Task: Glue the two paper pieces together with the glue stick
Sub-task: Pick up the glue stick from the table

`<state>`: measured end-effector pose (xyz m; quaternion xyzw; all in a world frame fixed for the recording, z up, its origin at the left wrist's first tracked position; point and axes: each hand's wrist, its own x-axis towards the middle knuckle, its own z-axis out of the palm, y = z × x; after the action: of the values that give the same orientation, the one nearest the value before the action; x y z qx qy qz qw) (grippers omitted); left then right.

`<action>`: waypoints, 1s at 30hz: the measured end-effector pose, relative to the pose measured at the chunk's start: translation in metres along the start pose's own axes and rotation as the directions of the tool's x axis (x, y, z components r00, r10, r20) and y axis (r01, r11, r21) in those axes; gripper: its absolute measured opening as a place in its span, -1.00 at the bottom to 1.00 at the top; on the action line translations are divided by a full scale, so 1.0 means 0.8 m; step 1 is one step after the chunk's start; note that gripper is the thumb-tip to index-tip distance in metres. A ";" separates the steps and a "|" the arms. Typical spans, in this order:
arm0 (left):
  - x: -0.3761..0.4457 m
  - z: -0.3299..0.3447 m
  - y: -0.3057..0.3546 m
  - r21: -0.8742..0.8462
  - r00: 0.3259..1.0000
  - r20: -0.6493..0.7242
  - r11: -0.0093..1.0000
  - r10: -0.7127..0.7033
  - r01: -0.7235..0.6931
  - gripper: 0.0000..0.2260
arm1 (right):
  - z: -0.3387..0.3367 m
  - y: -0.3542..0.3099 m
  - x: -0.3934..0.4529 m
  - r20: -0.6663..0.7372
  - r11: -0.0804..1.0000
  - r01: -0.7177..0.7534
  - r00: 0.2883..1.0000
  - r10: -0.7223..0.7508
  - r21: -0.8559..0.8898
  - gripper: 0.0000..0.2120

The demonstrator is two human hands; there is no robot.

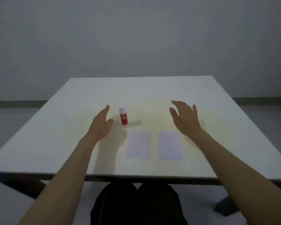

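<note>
the knees (136, 203) in dark cloth sit lowest in the view, under the near edge of the white table (55, 127). both bare forearms reach out over that edge onto the tabletop.

the left hand (101, 125) is held edge-on with the palm turned inward, fingers straight and close together, thumb apart from them. it is open and holds nothing. just to its right, off the thumb and fingers, stands the glue stick (123, 116), upright, red body with a white cap on top. there is a narrow gap between the hand and the stick; they do not touch.

the right hand (186, 118) is also open and empty, fingers loosely spread and slightly curled, palm facing down and toward the left. whether it rests on the table or hovers above it cannot be told.

two sheets of white paper lie flat on the table, nearer the body than either hand and between the two forearms. the left paper (139, 144) lies below and to the right of the left hand, just short of the glue stick. the right paper (170, 145) lies below and to the left of the right hand, close beside its wrist. the two papers lie side by side with a strip of bare table between them, not overlapping.
</note>
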<state>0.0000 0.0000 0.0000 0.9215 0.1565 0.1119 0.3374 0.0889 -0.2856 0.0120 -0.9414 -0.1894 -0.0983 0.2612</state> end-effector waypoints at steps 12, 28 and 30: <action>-0.043 0.035 0.055 -0.294 0.994 -0.108 0.956 -0.034 0.001 -0.95 | -0.006 -0.045 -0.042 -0.010 0.939 0.058 0.998 -0.058 0.338 -0.62; -0.079 0.009 0.068 0.051 0.895 -0.270 0.933 0.355 -0.355 -0.71 | -0.009 -0.104 -0.027 0.417 0.732 -0.248 0.907 -0.054 0.635 -0.58; -0.078 0.012 0.070 0.057 0.888 -0.265 0.925 0.376 -0.375 -0.71 | -0.010 -0.107 -0.024 0.408 0.718 -0.326 0.911 0.064 0.614 -0.57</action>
<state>-0.0428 -0.0684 0.0233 0.9110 0.0203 0.2995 0.2829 0.0360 -0.2281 0.0521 -0.7999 -0.1540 0.1784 0.5519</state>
